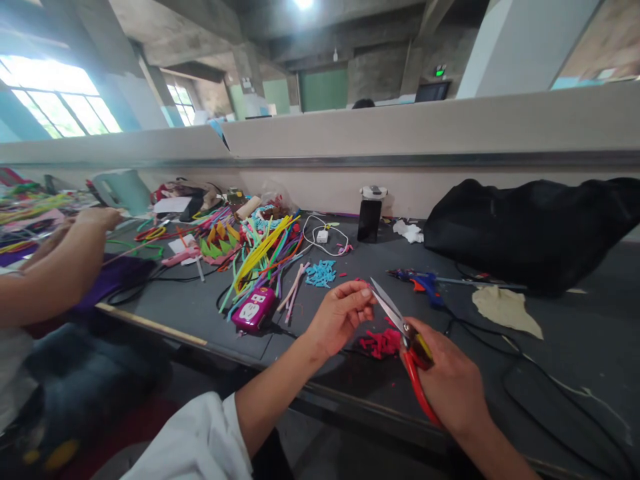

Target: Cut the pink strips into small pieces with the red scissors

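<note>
Free: bare tabletop (383, 257) beyond the fingertips of the left hand (345, 317), a lane between blue pieces (320, 273) and glue gun (425, 285); black upright item (369, 223) at its far end.
Obstructed, between the fingers of both hands: scissors (407, 332) in the right hand (447, 377), blades slanting across the gap.
Obstructed, nearside of the left fingers: heap of red pieces (381, 343).
Obstructed, left of the left fingers: purple socket box (254, 310), coloured stems (265, 257) behind.
Obstructed, right of the right fingers: black cable (520, 353), cloth scrap (505, 310); black bag (525, 230) farther off.
</note>
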Motion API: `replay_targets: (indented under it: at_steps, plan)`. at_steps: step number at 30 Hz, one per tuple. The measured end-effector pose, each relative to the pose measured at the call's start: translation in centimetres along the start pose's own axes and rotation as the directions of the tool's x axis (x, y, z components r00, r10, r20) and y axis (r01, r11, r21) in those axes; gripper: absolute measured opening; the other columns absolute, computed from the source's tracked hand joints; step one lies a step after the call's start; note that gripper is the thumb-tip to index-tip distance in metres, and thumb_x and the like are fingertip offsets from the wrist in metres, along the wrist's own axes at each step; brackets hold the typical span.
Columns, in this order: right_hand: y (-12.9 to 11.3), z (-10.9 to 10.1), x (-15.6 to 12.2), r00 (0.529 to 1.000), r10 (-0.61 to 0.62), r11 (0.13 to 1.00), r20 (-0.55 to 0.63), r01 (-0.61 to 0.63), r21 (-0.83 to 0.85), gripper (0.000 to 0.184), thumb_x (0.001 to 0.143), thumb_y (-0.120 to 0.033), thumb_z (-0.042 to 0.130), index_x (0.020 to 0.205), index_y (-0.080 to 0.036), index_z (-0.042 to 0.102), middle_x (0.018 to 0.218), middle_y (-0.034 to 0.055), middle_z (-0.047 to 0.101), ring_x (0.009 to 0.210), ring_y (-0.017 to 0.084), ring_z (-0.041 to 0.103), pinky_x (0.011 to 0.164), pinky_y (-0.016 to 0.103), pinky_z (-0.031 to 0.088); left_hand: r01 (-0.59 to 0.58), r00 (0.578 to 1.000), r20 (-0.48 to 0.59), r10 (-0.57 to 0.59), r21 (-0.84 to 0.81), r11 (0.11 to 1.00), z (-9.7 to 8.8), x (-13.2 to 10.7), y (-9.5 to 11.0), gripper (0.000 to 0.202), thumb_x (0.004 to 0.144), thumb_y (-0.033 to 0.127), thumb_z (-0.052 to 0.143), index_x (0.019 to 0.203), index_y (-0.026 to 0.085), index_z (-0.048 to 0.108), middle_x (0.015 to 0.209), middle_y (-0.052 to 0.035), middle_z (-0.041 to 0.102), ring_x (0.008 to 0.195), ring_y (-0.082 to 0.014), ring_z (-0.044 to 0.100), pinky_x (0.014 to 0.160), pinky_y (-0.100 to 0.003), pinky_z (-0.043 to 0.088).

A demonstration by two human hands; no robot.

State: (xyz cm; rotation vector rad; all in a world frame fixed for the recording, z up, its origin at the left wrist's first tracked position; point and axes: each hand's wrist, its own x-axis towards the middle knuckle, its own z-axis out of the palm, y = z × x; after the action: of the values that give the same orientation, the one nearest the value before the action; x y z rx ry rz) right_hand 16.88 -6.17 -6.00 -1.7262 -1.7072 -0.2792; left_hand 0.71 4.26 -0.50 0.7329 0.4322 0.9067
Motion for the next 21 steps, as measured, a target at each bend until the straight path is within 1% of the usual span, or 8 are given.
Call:
replay_targets:
  at_steps: [3,7,12,21]
  plan:
    - [0.18,-0.09,-0.15,1.000,-0.007,0.999,0.013,0.008,-0.032,0.034,0.086,-0.026,0.049,0.118,-0.023,0.059,0.107,0.0032,0.071,0.091,0.018,0.069,0.073,0.028,0.054,-0.012,1.000,0.000,0.012,0.021,1.000,0.12,-0.14,0.05,0.020,0.066,0.021,0.080,0.076,0.012,0.065,0.066,0.0001,0.062,0.055,-0.0074,0.055,0.056,-0.021,0.044]
    - [0.23,-0.21,-0.22,0.999,0.002,0.999,0.040,0.000,-0.053,0.035,0.085,-0.023,0.047,0.119,-0.024,0.060,0.107,0.0018,0.071,0.092,0.017,0.069,0.073,0.026,0.054,-0.033,0.999,-0.011,0.034,0.035,0.999,0.09,-0.15,-0.02,0.021,0.064,0.021,0.081,0.075,0.012,0.066,0.064,0.0015,0.060,0.053,-0.0067,0.054,0.057,-0.021,0.044]
    - [0.28,-0.31,-0.24,0.998,-0.020,0.999,0.051,0.022,-0.039,0.035,0.086,-0.022,0.047,0.118,-0.023,0.060,0.104,0.0009,0.072,0.089,0.017,0.070,0.073,0.025,0.055,-0.018,1.000,0.012,0.017,0.060,0.998,0.02,-0.09,0.00,0.022,0.064,0.024,0.082,0.071,0.010,0.066,0.064,0.0005,0.060,0.055,-0.0070,0.054,0.058,-0.021,0.044]
    - [0.38,-0.35,-0.42,0.998,-0.025,0.999,0.052,0.026,-0.018,0.034,0.085,-0.022,0.047,0.116,-0.022,0.062,0.103,0.0015,0.073,0.088,0.018,0.071,0.073,0.027,0.056,-0.023,1.000,-0.009,0.025,0.119,0.993,0.28,-0.38,0.59,0.026,0.058,0.027,0.085,0.068,0.010,0.067,0.059,0.0006,0.060,0.053,-0.0071,0.052,0.054,-0.020,0.043]
